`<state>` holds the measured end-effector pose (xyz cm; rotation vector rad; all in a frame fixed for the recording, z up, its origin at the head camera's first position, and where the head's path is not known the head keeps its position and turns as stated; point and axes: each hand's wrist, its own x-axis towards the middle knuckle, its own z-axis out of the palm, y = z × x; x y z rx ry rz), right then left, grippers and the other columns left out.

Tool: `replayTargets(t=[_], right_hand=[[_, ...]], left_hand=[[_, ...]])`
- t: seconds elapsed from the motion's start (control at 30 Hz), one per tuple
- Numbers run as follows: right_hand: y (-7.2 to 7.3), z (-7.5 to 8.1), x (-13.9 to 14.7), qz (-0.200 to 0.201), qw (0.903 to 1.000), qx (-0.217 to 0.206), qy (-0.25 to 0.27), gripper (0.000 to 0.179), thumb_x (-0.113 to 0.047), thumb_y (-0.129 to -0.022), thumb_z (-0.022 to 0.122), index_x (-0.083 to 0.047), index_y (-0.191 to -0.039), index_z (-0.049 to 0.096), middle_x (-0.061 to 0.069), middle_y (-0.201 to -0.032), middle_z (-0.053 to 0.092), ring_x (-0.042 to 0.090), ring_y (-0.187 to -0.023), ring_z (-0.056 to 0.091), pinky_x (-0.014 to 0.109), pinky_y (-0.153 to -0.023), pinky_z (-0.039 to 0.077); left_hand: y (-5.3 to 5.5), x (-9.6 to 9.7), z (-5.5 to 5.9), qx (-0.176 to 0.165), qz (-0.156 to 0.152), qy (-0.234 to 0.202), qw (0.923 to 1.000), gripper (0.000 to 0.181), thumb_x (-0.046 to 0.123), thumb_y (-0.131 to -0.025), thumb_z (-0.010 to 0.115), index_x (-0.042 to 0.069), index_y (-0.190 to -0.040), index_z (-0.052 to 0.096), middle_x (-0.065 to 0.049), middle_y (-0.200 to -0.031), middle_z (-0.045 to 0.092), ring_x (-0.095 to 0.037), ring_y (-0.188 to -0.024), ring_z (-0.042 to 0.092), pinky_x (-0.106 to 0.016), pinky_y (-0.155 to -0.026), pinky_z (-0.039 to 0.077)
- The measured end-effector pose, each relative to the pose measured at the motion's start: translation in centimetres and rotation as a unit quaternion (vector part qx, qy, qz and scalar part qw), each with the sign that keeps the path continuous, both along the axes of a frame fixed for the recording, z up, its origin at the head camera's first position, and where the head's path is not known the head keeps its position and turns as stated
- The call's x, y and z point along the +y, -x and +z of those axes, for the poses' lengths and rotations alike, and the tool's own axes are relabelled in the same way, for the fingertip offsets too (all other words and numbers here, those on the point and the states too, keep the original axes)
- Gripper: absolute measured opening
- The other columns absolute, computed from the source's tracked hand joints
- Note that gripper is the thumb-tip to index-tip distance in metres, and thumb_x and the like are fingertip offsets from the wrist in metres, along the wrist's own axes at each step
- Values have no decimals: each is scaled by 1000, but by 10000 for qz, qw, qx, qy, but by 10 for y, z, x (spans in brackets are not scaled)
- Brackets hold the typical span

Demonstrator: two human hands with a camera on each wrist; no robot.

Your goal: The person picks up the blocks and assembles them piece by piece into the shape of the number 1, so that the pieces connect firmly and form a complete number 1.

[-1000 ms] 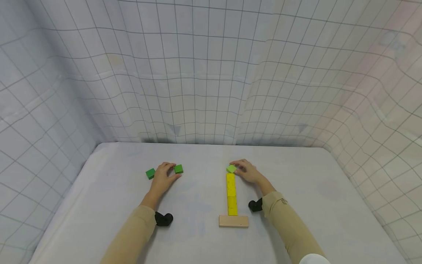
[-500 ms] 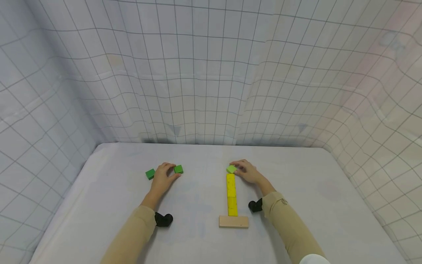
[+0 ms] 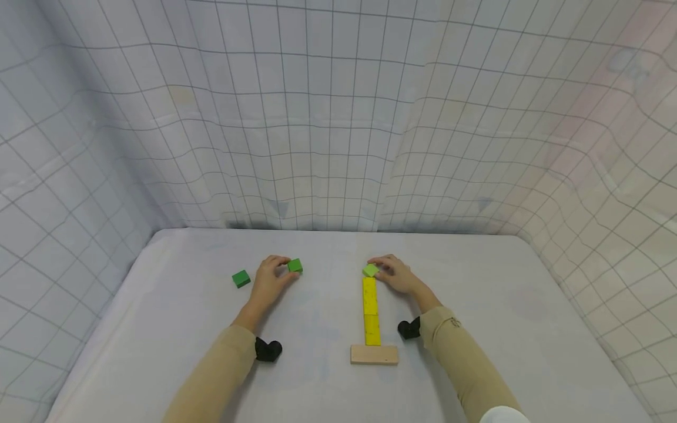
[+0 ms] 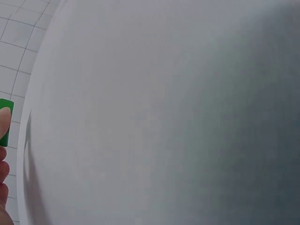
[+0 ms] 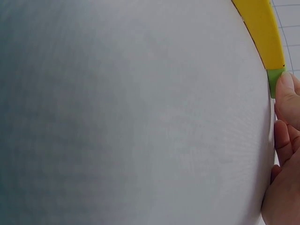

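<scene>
The left hand (image 3: 268,285) pinches a bright green, boxy block (image 3: 295,266) between its thumb and fingers. This block is toward the far side of the white table (image 3: 317,317), a bit left of the middle. I cannot tell if it touches the table. The left wrist view shows the thumb pressed on the block's side.

A dark green, boxy block (image 3: 241,279) lies on the table to the left of that hand, near it but not touching.

The right hand (image 3: 398,277) has its grip on a light green, boxy block (image 3: 370,270), with the thumb on one side. That block touches the far end of a long yellow block (image 3: 370,296). A second long yellow block (image 3: 372,330) lies end to end with the first, nearer the person. Its near end meets a flat, pale wooden block (image 3: 374,355), which lies crossways, like the foot of an upside-down T.

Both arms wear tan sleeves (image 3: 219,373). Behind the table hangs a white cloth (image 3: 328,117) with dark lines that make squares.
</scene>
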<state>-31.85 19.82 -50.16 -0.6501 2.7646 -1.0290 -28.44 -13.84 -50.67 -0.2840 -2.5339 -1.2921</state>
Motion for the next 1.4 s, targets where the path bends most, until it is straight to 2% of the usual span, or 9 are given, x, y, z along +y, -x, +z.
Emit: replayTargets(t=[0.37,0.67,1.03,1.4], right_hand=[[1,-1,0,1,10000,-72,-39,34,-17,-91,57,-18,-125,55,8,-117,51,25,-106,45,48,-89,32],[2,-2,2,109,9999,-5,66,34,-17,-90,57,-17,-124,55,8,-116,51,25,-106,44,48,-89,33],[3,-3,2,151,9997,-30,172,34,-15,-90,58,-15,-124,55,9,-115,51,25,-106,45,46,-91,34],[4,-5,4,160,9997,8,158,34,-16,-90,58,-15,-123,55,9,-116,50,25,-107,45,46,-92,35]], left_hand=[[6,24,9,-115,-107,-21,9999,38,16,-76,74,-2,-107,62,-16,-107,58,-30,-103,51,-44,-92,38],[9,46,5,-62,-166,-15,9998,36,13,-73,75,-2,-104,63,-15,-103,59,-30,-100,52,-43,-89,40],[11,70,2,-180,-275,-15,9995,35,14,-73,75,-3,-102,63,-14,-100,60,-30,-98,52,-43,-87,41],[13,94,-1,-554,-272,18,9981,38,16,-73,76,-1,-104,64,-12,-102,60,-28,-99,52,-40,-90,41]])
